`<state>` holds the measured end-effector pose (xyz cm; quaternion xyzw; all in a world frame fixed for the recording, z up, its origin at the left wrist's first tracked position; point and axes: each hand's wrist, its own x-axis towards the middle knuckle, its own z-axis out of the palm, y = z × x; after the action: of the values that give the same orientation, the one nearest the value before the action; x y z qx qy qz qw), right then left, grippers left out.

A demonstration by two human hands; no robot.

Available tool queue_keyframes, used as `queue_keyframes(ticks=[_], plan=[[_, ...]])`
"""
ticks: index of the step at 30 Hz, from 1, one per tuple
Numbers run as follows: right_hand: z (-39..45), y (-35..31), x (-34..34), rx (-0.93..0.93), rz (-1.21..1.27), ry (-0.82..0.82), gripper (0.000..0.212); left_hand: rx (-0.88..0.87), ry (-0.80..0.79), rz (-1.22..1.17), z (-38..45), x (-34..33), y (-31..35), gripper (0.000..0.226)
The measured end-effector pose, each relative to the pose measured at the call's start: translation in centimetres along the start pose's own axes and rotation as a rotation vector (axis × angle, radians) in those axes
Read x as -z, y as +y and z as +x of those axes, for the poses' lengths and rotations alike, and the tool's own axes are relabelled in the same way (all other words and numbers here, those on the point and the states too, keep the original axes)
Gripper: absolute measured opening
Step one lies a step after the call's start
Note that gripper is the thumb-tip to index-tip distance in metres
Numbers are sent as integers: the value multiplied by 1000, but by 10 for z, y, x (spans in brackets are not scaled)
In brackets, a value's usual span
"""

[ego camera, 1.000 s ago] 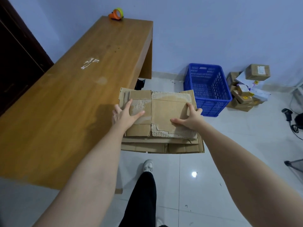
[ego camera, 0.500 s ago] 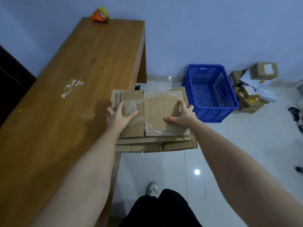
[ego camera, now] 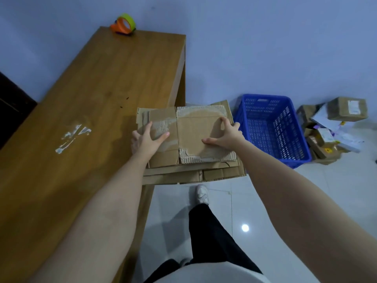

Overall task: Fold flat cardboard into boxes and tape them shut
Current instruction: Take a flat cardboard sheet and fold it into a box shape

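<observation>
Cardboard: a stack of flat cardboard (ego camera: pixel 195 139) sits in the middle of the frame, held by both hands. Its left side is over the right edge of the counter and the rest hangs out over the floor. The top sheet is torn and shows wavy ridges.
Left hand: the left hand (ego camera: pixel 145 140) grips the left side of the stack. The thumb lies on top of the top sheet and the fingers (ego camera: pixel 133 142) curl around the left edge.
Right hand: the right hand (ego camera: pixel 226 134) holds the right side of the stack. The thumb points left on top, and one finger bends up in a hoop on the sheet.
Counter: the brown wooden counter (ego camera: pixel 98 111) fills the left of the frame. It has a white scuffed patch (ego camera: pixel 73 136) on it.
Tape: an orange and green tape holder (ego camera: pixel 123 25) sits at the far end of the counter, at the upper left, well apart from the cardboard.
Basket: a blue basket (ego camera: pixel 273 127) stands on the floor at the right, just beside the stack.
Boxes: a pile of small boxes (ego camera: pixel 334 127) lies on the floor at the far right.
Floor: the white tile floor (ego camera: pixel 306 197) shows a leg in black and a white shoe (ego camera: pixel 202 194) below the stack.
</observation>
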<state>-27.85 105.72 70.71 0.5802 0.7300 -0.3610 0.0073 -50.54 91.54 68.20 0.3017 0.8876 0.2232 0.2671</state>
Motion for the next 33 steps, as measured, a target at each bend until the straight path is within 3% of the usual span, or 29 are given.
queue_keyframes(ticks=[9, 16, 26, 33], plan=[[148, -101, 44, 168, -71, -137, 109, 168, 110, -123, 110, 34, 44, 86], [219, -190, 12, 280, -127, -272, 117, 326, 235, -172, 146, 78, 14, 82], [213, -294, -64, 468, -331, -417, 116, 572, 313, -267, 128, 121, -71, 99], [182, -346, -112, 662, -433, -520, 114, 740, 461, -329, 85, 141, -110, 90]])
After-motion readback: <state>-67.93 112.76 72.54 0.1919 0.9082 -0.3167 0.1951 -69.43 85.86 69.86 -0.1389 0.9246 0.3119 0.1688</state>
